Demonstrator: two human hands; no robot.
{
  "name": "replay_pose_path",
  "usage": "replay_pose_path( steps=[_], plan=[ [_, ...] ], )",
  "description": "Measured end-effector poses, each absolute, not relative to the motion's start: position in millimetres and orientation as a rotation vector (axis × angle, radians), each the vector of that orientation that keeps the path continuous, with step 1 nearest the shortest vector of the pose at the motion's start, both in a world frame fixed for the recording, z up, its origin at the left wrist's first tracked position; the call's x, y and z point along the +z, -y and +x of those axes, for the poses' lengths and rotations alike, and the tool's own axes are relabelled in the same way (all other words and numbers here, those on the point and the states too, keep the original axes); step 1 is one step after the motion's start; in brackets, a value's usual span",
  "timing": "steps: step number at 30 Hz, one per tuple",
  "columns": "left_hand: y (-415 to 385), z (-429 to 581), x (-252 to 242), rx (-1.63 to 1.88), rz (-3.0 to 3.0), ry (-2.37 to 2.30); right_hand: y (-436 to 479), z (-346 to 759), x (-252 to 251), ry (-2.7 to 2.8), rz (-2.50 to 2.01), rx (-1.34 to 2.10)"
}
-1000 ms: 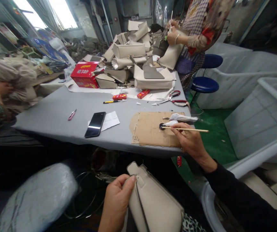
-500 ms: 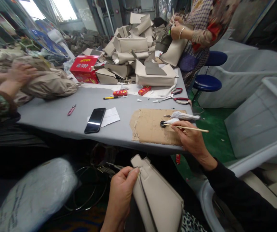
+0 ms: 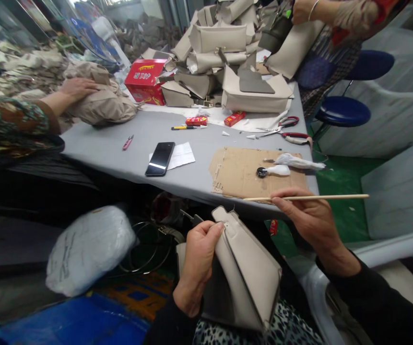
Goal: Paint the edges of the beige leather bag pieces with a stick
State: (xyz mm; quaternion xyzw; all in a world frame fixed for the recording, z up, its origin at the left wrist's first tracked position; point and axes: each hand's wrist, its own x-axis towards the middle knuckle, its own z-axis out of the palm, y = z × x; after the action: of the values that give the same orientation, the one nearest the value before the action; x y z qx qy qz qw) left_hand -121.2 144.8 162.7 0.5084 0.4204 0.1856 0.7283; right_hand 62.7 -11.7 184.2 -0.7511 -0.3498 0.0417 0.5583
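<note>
My left hand [image 3: 201, 256] pinches the top corner of a beige handbag [image 3: 251, 266], which rests tilted on my lap. Between the thumb and fingers of my right hand [image 3: 307, 218] lies a thin wooden stick [image 3: 324, 197], its tip pointing left over the table's front edge, near the bag. Behind that tip, a piece of cardboard [image 3: 237, 167] carries a small dark round cap [image 3: 261, 172] with a white object [image 3: 280, 170] beside it. A crumpled white tube-like wrapper [image 3: 296, 161] lies there too.
Scissors [image 3: 289, 122], a black phone [image 3: 160, 159], a pink snipper [image 3: 127, 142] and a red box [image 3: 145, 81] are on the grey table [image 3: 105, 143]. Beige bags [image 3: 220, 38] are piled behind. A co-worker's hand [image 3: 78, 88] rests on beige cloth at left; another person stands back right.
My right hand has drawn the stick away from the dark cap, down toward the bag. The view has shifted, and the left hand keeps its hold on the bag.
</note>
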Motion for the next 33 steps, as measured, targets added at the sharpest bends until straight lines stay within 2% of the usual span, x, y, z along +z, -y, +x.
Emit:
replay_pose_path(
  steps=[3, 5, 33],
  plan=[
    [-145, -120, 164, 0.412, 1.106, -0.926, 12, 55, 177, 0.88, -1.685, 0.36],
    [-145, -121, 164, 0.413, 1.103, -0.921, 11, 53, 173, 0.912, -1.664, 0.408],
    [-143, -122, 166, 0.378, 1.089, -0.915, 4, 62, 169, 0.873, -1.68, 0.453]
  ],
)
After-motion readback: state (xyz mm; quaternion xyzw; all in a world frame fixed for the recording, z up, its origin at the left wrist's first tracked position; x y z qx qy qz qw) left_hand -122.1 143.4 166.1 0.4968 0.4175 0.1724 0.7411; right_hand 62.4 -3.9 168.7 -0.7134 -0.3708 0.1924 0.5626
